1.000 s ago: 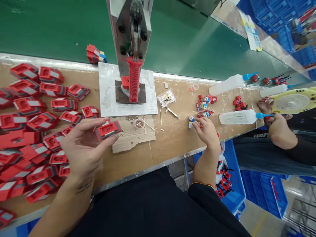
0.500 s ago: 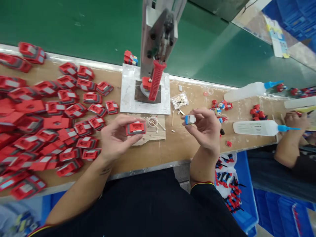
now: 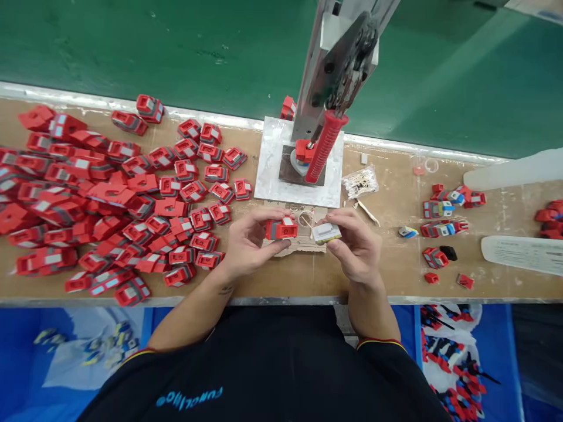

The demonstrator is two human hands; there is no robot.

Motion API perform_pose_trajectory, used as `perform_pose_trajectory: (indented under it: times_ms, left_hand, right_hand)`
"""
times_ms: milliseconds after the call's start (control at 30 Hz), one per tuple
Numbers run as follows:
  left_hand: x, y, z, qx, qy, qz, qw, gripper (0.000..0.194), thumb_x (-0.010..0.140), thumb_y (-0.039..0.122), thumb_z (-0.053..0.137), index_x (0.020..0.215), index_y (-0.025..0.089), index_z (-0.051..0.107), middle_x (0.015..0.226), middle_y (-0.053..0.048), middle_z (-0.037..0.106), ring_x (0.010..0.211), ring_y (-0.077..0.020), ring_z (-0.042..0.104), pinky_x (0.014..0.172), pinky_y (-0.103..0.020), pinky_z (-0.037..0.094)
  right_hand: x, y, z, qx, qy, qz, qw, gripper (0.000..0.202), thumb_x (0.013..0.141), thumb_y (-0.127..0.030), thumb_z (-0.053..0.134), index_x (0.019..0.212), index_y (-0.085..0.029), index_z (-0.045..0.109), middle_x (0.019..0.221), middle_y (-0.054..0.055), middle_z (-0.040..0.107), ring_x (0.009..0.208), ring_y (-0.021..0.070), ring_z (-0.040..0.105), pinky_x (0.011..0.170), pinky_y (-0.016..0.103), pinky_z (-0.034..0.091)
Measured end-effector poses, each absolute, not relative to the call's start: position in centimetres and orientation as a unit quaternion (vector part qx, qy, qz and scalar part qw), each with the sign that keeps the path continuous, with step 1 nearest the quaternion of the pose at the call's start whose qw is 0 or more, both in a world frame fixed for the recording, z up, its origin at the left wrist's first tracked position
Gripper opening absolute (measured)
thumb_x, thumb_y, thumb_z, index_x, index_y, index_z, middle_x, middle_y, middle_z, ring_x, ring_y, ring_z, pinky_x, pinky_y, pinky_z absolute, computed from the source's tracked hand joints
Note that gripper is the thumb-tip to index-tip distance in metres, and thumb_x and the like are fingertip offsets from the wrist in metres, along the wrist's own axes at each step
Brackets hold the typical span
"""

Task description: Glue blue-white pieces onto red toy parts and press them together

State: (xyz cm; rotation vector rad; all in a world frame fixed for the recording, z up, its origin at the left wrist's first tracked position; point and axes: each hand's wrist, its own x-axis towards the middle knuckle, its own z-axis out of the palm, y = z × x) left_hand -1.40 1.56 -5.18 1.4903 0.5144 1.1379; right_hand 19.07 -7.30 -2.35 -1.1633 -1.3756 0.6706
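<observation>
In the middle of the bench, my left hand pinches a hollow red plastic toy part between thumb and fingers, its recess turned up. Close on its right, my right hand grips a small white plastic toy part with a yellowish lower edge. A short gap separates the two pieces. Beneath them lies a torn piece of cardboard with a pale ring and a cotton swab on it. Just beyond stands a hand press with a red handle.
Many red and grey toy parts cover the bench's left side. A bag of swabs lies right of the press. Farther right are several coloured pieces and white bottles. Blue bins stand below the front edge.
My hands have drawn closer together, bringing the white part next to the red one. The white part is turned to show a broader face. The camera view has shifted.
</observation>
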Motion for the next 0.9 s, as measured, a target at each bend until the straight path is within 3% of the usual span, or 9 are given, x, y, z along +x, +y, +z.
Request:
perform_pose_trajectory:
  times_ms: [133, 300, 600, 800, 900]
  left_hand:
    - [-1.5, 1.4, -5.2, 0.648, 0.219, 0.468, 0.560, 0.041, 0.082, 0.026, 0.092, 0.121, 0.025, 0.077, 0.116, -0.010, 0.081, 0.107, -0.0231, 0.080, 0.091, -0.032, 0.068]
    - [-1.6, 1.0, -5.3, 0.639, 0.222, 0.440, 0.590, 0.050, 0.082, 0.025, 0.092, 0.128, 0.023, 0.072, 0.119, -0.012, 0.081, 0.108, -0.0233, 0.081, 0.085, -0.028, 0.068]
    - [-1.6, 0.8, -5.0, 0.605, 0.221, 0.392, 0.657, 0.044, 0.087, 0.030, 0.089, 0.119, 0.021, 0.061, 0.126, -0.016, 0.079, 0.110, -0.0254, 0.081, 0.088, -0.031, 0.068]
    - [-1.2, 0.5, -5.2, 0.602, 0.201, 0.400, 0.661, 0.035, 0.095, 0.037, 0.080, 0.122, 0.021, 0.065, 0.125, -0.017, 0.079, 0.115, -0.0257, 0.079, 0.090, -0.033, 0.068]
    - [-1.2, 0.4, -5.2, 0.632, 0.200, 0.412, 0.625, 0.045, 0.094, 0.045, 0.080, 0.131, 0.023, 0.069, 0.135, -0.019, 0.074, 0.124, -0.0286, 0.075, 0.095, -0.037, 0.067]
  right_hand:
    - [18.0, -7.1, -2.6, -0.484, -0.602, 0.234, 0.590, 0.043, 0.097, -0.025, 0.072, 0.138, -0.031, 0.063, 0.111, 0.007, 0.077, 0.091, 0.0192, 0.077, 0.070, 0.030, 0.065]
    - [17.9, -6.9, -2.1, -0.509, -0.667, 0.134, 0.526, 0.035, 0.096, -0.021, 0.071, 0.130, -0.029, 0.070, 0.112, 0.009, 0.081, 0.095, 0.0221, 0.079, 0.070, 0.032, 0.068]
    - [18.3, -7.0, -1.7, -0.501, -0.708, 0.131, 0.481, 0.039, 0.098, -0.026, 0.074, 0.137, -0.030, 0.071, 0.114, 0.008, 0.082, 0.100, 0.0231, 0.081, 0.086, 0.037, 0.070]
    - [17.4, -7.2, -2.2, -0.509, -0.677, 0.140, 0.513, 0.037, 0.094, -0.034, 0.079, 0.130, -0.030, 0.074, 0.108, 0.007, 0.082, 0.096, 0.0238, 0.081, 0.082, 0.036, 0.070]
    - [16.7, -7.3, -2.5, -0.522, -0.668, 0.099, 0.521, 0.037, 0.092, -0.042, 0.081, 0.125, -0.029, 0.073, 0.103, 0.008, 0.080, 0.091, 0.0250, 0.080, 0.077, 0.039, 0.069]
